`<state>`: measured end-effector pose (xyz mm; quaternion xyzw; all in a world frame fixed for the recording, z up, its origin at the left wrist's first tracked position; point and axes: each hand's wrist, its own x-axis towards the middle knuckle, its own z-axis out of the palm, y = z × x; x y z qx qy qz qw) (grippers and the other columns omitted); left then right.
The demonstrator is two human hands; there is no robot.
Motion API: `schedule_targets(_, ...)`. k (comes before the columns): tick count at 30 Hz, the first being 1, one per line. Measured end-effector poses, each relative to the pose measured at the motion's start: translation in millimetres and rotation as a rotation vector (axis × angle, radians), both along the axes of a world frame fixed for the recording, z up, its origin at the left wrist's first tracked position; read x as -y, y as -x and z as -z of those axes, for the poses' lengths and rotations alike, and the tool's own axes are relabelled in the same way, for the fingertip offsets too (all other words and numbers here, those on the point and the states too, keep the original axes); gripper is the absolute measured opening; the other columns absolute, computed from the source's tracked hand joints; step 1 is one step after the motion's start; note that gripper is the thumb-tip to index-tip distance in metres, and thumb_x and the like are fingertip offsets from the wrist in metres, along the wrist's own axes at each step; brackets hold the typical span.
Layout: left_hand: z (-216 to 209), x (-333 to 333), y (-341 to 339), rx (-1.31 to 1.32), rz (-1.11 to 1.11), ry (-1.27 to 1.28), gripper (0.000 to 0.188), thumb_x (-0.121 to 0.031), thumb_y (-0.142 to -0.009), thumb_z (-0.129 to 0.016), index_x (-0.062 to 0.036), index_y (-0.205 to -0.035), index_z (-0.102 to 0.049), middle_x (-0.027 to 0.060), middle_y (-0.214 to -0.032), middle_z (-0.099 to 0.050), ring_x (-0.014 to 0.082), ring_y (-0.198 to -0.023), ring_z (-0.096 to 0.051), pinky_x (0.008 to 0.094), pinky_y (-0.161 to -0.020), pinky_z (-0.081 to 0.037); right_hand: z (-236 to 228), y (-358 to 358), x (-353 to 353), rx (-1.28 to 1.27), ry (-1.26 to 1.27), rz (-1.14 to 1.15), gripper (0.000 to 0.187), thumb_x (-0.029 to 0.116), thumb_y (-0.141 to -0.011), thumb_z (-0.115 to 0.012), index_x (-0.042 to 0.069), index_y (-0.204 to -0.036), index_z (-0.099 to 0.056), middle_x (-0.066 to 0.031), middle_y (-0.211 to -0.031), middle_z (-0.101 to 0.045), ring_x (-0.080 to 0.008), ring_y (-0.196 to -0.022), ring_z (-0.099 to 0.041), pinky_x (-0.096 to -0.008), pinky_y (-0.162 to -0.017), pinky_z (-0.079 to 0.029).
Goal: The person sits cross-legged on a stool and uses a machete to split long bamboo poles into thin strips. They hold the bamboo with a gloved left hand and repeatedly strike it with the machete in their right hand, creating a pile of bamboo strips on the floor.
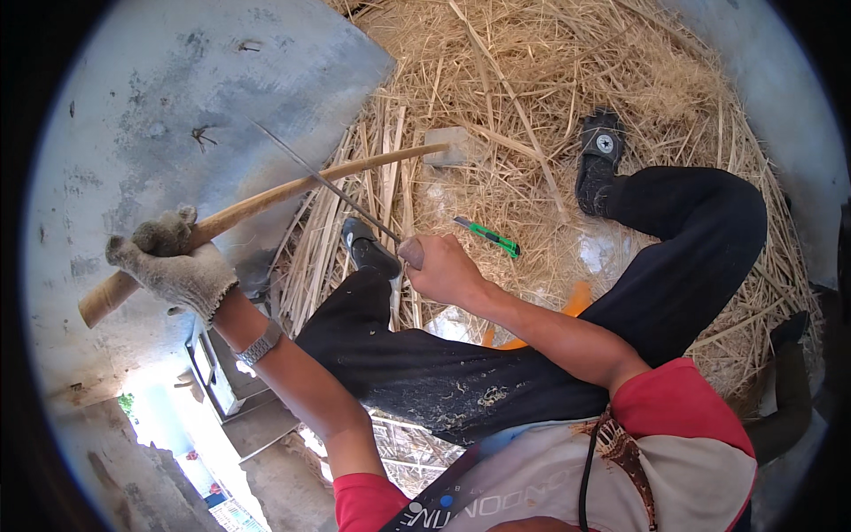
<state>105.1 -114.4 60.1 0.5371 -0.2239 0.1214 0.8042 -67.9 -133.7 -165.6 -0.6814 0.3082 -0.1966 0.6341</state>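
Note:
My left hand [173, 266], in a dirty knitted work glove, is closed around the thick end of a curved bamboo pole [266, 202]. The pole slants up to the right, its thinner end near a pale block [446, 144]. My bare right hand [446, 270] grips the rounded handle of a long, thin-bladed knife [372, 220]. Its narrow metal blade points up and left and crosses the pole about midway; whether the edge touches the bamboo I cannot tell. A green box cutter [490, 236] with its blade out lies right of my right hand.
Straw-like shavings and split strips [532, 80] cover the floor ahead and around my legs. A grey stained wall [204, 89] rises at the left. Something orange [581, 299] shows beneath my legs. My shoes [368, 248] rest among the strips.

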Motion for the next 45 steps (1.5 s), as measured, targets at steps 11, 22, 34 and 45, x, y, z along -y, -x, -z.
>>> schedule_targets(11,15.2,-46.3,-37.0,0.029,0.195,0.116,0.046,-0.029,-0.086,-0.057,-0.0236,-0.049,-0.029,-0.0073,-0.044,-0.026,0.0092,-0.043,-0.022,0.0278,-0.050,-0.030,21.1,-3.4,1.9,-0.234,0.213,-0.104,0.018,0.002,-0.072,-0.055,-0.002,-0.089,-0.060,-0.0268,-0.069,-0.058,-0.0432,-0.074,-0.062,-0.0497,-0.065,-0.047)
schedule_targets(22,23.5,-62.9,-44.1,0.110,0.289,0.066,0.055,-0.041,-0.091,-0.054,-0.0241,-0.047,-0.026,-0.0068,-0.043,-0.020,0.0105,-0.042,-0.017,0.0288,-0.047,-0.027,62.4,-10.6,8.0,-0.371,0.117,-0.041,0.021,0.005,-0.074,-0.055,-0.002,-0.092,-0.062,-0.0271,-0.080,-0.063,-0.0429,-0.078,-0.063,-0.0491,-0.071,-0.048)
schedule_targets(34,29.1,-66.5,-64.8,0.216,0.558,0.079,0.058,-0.064,-0.089,-0.050,-0.0207,-0.053,-0.037,-0.0058,-0.045,-0.027,0.0093,-0.039,-0.022,0.0290,-0.043,-0.031,84.5,-4.9,12.2,-0.303,0.038,0.017,0.019,0.007,-0.078,-0.056,-0.003,-0.092,-0.064,-0.0290,-0.076,-0.063,-0.0416,-0.068,-0.063,-0.0464,-0.064,-0.048)
schedule_targets(45,27.0,-64.7,-65.1,0.125,0.296,-0.053,0.069,-0.079,-0.074,-0.058,-0.0219,-0.057,-0.024,-0.0082,-0.050,-0.022,0.0093,-0.046,-0.025,0.0243,-0.050,-0.032,131.4,26.5,32.0,-0.554,0.079,0.047,0.027,0.005,-0.075,-0.054,0.006,-0.101,-0.062,-0.0259,-0.083,-0.065,-0.0418,-0.077,-0.064,-0.0478,-0.069,-0.050)
